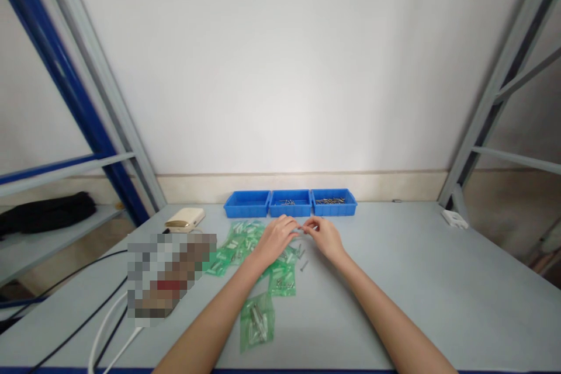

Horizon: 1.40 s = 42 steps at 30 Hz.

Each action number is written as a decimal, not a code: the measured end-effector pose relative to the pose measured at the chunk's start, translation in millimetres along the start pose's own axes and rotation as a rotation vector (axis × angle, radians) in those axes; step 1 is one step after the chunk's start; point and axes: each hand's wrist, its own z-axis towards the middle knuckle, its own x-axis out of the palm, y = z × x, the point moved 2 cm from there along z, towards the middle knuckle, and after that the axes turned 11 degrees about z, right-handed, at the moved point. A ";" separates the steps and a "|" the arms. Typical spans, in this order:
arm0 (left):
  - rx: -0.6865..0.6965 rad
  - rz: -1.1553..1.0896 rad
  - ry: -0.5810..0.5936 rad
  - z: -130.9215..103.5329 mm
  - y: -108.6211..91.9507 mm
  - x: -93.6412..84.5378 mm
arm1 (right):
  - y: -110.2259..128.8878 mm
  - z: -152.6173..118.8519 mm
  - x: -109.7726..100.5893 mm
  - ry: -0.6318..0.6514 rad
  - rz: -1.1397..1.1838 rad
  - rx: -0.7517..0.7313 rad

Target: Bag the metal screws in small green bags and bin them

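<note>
My left hand [277,237] reaches over a spread of green plastic bags [249,234], its fingers bent and pinched toward the right. Close beside it, nearly touching, my right hand [324,236] pinches with thumb and forefinger. Whatever sits between the fingertips is too small to make out. Just below the hands, a loose screw [304,266] lies on the grey table. One green bag [257,322], nearest me, shows long metal pieces and pale plugs through its film. Another bag [282,278] lies under my left wrist's right side with small metal parts inside.
Three blue bins stand in a row at the wall: the left bin [248,204], the middle bin [290,203] with a few screws, and the right bin [333,203] with many. A cream box [184,218], cables [107,315] and a blurred-out patch are at left; a white object [454,219] is far right.
</note>
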 end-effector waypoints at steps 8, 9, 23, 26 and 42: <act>-0.085 -0.071 -0.056 0.6 -1.0 -5.0 | -3.6 5.2 -3.4 0.045 0.179 -0.061; -0.102 -0.070 -0.068 0.7 -1.4 -5.4 | -1.3 4.3 -6.7 0.036 0.142 -0.085; -0.143 -0.099 0.020 -0.6 2.1 1.2 | 14.6 -7.0 -15.1 0.052 -0.176 -0.259; -0.167 -0.112 0.029 -0.7 0.5 -2.1 | 16.5 -8.3 -15.3 0.037 -0.206 -0.303; -0.214 -0.179 0.039 -2.0 -0.7 3.0 | 15.2 -9.8 -12.7 0.043 -0.226 -0.393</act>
